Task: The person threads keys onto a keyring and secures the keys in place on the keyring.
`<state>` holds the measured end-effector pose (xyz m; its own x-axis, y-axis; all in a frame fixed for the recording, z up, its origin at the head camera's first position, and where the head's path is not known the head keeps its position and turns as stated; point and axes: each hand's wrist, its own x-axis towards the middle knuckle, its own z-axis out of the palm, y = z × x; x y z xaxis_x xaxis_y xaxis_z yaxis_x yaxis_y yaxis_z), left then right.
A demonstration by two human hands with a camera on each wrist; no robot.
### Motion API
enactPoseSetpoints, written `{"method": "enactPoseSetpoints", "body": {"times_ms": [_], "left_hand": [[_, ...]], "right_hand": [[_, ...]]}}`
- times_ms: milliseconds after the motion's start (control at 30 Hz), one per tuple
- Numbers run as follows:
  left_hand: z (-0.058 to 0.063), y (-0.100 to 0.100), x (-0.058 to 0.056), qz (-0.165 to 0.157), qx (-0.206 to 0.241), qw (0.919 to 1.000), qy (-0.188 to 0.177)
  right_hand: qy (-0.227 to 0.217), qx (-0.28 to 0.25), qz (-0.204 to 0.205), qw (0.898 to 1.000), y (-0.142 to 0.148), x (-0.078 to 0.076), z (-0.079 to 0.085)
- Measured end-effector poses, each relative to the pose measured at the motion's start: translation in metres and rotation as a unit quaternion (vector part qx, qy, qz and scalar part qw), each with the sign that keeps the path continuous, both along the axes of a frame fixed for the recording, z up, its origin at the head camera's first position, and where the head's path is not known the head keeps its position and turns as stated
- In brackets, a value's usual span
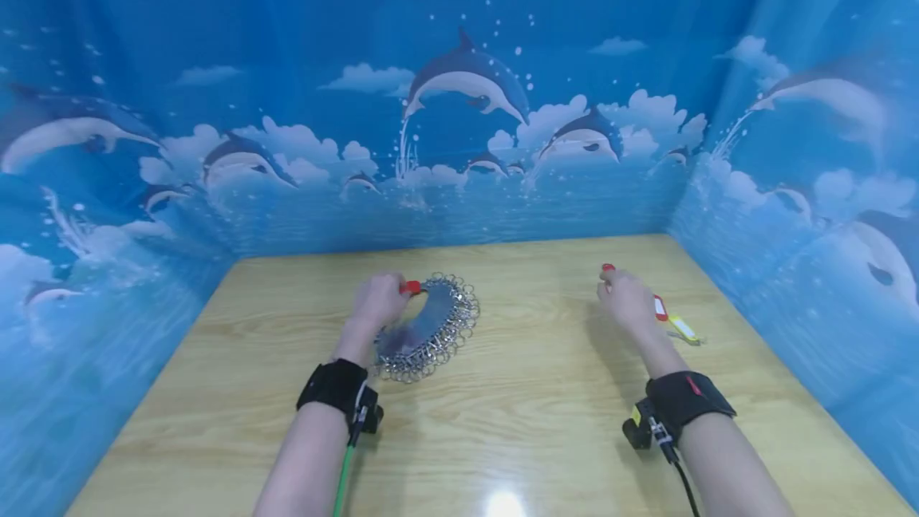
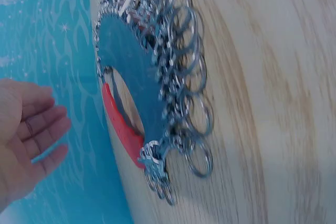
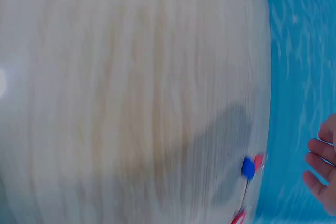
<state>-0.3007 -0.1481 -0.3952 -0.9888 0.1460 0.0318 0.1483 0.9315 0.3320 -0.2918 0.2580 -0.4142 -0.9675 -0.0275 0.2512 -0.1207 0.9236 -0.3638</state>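
Note:
A large curved key holder lies on the table, its blue-grey plate point(image 1: 434, 313) edged with many metal split rings point(image 1: 470, 311) and fitted with a red handle point(image 2: 122, 129). Just left of that handle hovers my left hand point(image 1: 379, 299), its fingers loosely bent and apart from it in the left wrist view. Over the table's right part, my right hand point(image 3: 324, 163) has relaxed fingers with nothing seen between them. Near it are a blue tag point(image 3: 248, 168), a red tag point(image 1: 608, 267), a red-framed key tag point(image 1: 660, 308) and a yellow key tag point(image 1: 684, 329).
Beside the yellow tag lies a small metal piece point(image 1: 676, 335), too small to identify. A blue dolphin-print curtain point(image 1: 459, 214) stands along the back and both sides of the wooden table point(image 1: 517, 389).

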Motion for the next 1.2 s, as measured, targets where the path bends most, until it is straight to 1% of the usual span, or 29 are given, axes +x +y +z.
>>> {"method": "enactPoseSetpoints", "body": {"times_ms": [67, 100, 200, 267, 367, 433, 500, 533, 567, 633, 733, 767, 833, 933, 1000, 1067, 1200], "left_hand": [[0.004, 0.003, 0.001, -0.018, 0.005, 0.9998, -0.003], [0.005, 0.004, 0.001, -0.032, -0.001, 0.9995, -0.001], [0.008, 0.012, 0.003, -0.075, -0.025, 0.9969, 0.002], [0.008, 0.019, 0.004, -0.094, -0.031, 0.9950, 0.001], [0.002, 0.030, 0.007, -0.107, -0.029, 0.9937, -0.017], [-0.004, 0.037, 0.009, -0.119, -0.035, 0.9916, -0.037], [-0.010, 0.043, 0.010, -0.142, -0.057, 0.9870, -0.050], [-0.013, 0.046, 0.011, -0.152, -0.079, 0.9840, -0.048], [-0.016, 0.049, 0.012, -0.165, -0.095, 0.9806, -0.045], [-0.023, 0.054, 0.013, -0.184, -0.117, 0.9753, -0.037], [-0.030, 0.059, 0.017, -0.187, -0.128, 0.9737, -0.021], [-0.033, 0.060, 0.018, -0.187, -0.125, 0.9742, -0.016], [-0.036, 0.061, 0.019, -0.188, -0.133, 0.9730, -0.001], [-0.040, 0.062, 0.019, -0.196, -0.150, 0.9687, 0.023], [-0.042, 0.063, 0.019, -0.201, -0.158, 0.9664, 0.030], [-0.043, 0.064, 0.019, -0.202, -0.160, 0.9658, 0.030], [-0.046, 0.068, 0.018, -0.202, -0.161, 0.9660, 0.017]], "right_hand": [[0.008, -0.009, -0.020, 1.000, 0.014, -0.005, 0.003], [0.005, -0.015, -0.031, 0.999, 0.021, -0.007, 0.004], [-0.023, -0.024, -0.057, 0.998, 0.041, -0.011, 0.005], [-0.048, -0.018, -0.060, 0.997, 0.052, -0.011, 0.003], [-0.060, 0.023, -0.047, 0.997, 0.060, -0.007, -0.005], [-0.049, 0.055, -0.038, 0.997, 0.062, -0.003, -0.011], [-0.041, 0.080, -0.037, 0.995, 0.062, 0.001, -0.016], [-0.044, 0.088, -0.039, 0.994, 0.062, 0.002, -0.019], [-0.052, 0.090, -0.041, 0.994, 0.061, 0.003, -0.021], [-0.087, 0.083, -0.046, 0.992, 0.061, 0.003, -0.024], [-0.139, 0.076, -0.049, 0.986, 0.062, 0.000, -0.030], [-0.151, 0.074, -0.051, 0.984, 0.062, -0.002, -0.031], [-0.162, 0.076, -0.054, 0.982, 0.061, -0.004, -0.035], [-0.161, 0.086, -0.059, 0.981, 0.060, -0.006, -0.038], [-0.152, 0.090, -0.062, 0.982, 0.059, -0.006, -0.040], [-0.137, 0.094, -0.061, 0.984, 0.060, -0.006, -0.040], [-0.109, 0.080, -0.058, 0.989, 0.063, -0.003, -0.044]]}}
